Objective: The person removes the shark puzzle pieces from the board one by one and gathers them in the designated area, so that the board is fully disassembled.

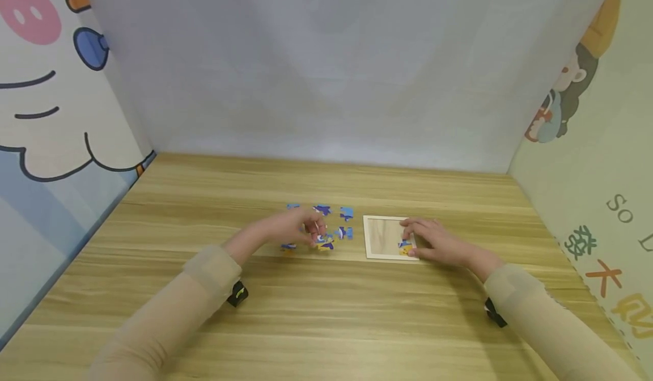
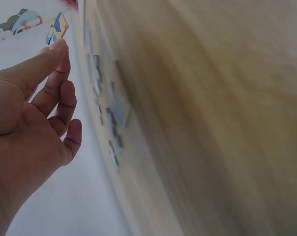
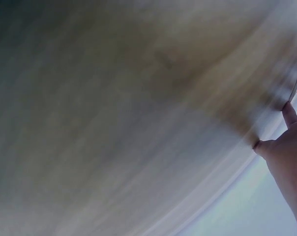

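Observation:
My left hand (image 1: 293,226) pinches a small blue-and-yellow jigsaw piece (image 2: 56,29) between thumb and fingertip, the other fingers loosely bent. It is over a group of loose puzzle pieces on the table. To the right lies a shallow puzzle frame (image 1: 365,238) with a pale rim and wood-toned bottom. Blue and yellow pieces (image 1: 405,246) lie in its lower right corner. My right hand (image 1: 436,244) rests on the frame's right side, fingers near the upper corner and thumb at the lower one. Part of that side is hidden under the hand.
Several loose pieces lie left of the frame, among them a blue one (image 1: 346,213), a purple one (image 1: 322,209) and a blue-and-white one (image 1: 344,233). The wooden table (image 1: 326,324) meets a pale curtain (image 1: 326,86) behind, with printed panels at both sides.

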Available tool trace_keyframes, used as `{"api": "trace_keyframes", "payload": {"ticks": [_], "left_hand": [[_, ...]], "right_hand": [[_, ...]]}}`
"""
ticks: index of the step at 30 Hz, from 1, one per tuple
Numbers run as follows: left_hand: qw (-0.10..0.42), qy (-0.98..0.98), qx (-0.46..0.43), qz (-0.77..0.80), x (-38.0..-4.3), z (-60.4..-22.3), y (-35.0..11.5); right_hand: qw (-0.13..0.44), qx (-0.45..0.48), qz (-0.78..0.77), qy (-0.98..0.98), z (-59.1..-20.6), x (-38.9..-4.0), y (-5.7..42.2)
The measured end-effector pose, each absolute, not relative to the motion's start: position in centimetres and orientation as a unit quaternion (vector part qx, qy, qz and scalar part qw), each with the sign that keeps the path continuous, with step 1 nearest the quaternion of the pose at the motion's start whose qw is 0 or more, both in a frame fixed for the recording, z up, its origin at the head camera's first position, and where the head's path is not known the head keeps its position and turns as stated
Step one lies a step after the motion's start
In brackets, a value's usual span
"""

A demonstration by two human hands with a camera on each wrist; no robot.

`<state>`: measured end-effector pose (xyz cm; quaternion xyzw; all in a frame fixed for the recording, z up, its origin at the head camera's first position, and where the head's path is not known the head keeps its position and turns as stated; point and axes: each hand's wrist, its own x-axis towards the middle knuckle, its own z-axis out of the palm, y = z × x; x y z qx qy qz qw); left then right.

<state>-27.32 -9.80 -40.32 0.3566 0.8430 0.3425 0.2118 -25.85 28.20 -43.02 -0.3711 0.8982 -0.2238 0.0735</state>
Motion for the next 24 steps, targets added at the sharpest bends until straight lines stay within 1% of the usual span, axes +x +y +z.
{"api": "trace_keyframes", "payload": {"ticks": [10,15,24], "left_hand": [[0.236,0.830,0.365,0.349,-27.0,-41.9,-11.1],[0.230,0.835,0.373,0.333,-27.0,-41.8,-11.2],[0.197,0.858,0.398,0.258,-26.9,-41.6,-10.7]], "right_hand": [[0.081,-0.367,-0.220,0.900,-43.2,-25.9,28.2],[0.080,-0.364,-0.227,0.900,-43.3,-26.0,28.2],[0.089,-0.363,-0.233,0.898,-43.0,-25.9,28.3]]}}
